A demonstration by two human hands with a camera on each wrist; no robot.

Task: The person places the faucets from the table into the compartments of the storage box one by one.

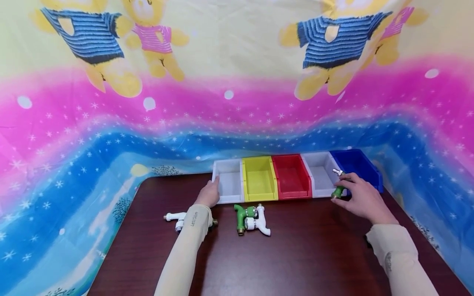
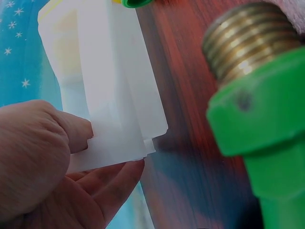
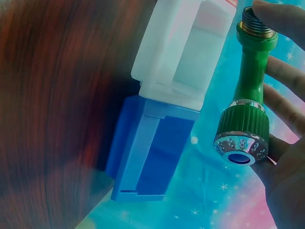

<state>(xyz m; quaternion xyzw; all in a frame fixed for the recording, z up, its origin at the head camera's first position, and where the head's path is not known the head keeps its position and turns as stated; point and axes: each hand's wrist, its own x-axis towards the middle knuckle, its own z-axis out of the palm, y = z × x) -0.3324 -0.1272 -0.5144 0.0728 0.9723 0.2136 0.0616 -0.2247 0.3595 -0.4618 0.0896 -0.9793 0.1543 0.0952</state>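
My left hand (image 1: 208,194) pinches the left wall of the leftmost white bin (image 1: 227,183), thumb on one side and fingers on the other, as the left wrist view shows. My right hand (image 1: 364,201) holds a green faucet (image 3: 252,76) by its brass threaded end and body, in the air in front of the right white bin (image 1: 323,177) and the blue bin (image 1: 357,166). On the table, a green faucet (image 1: 240,220) and a white faucet (image 1: 262,222) lie side by side. Another white faucet (image 1: 174,216) lies further left, partly hidden by my left forearm.
Between the two white bins stand a yellow bin (image 1: 260,183) and a red bin (image 1: 292,176), all in one row along the back of the brown table (image 1: 296,259). A brass threaded end (image 1: 215,223) shows beside my left sleeve. A printed cloth (image 1: 229,111) hangs behind.
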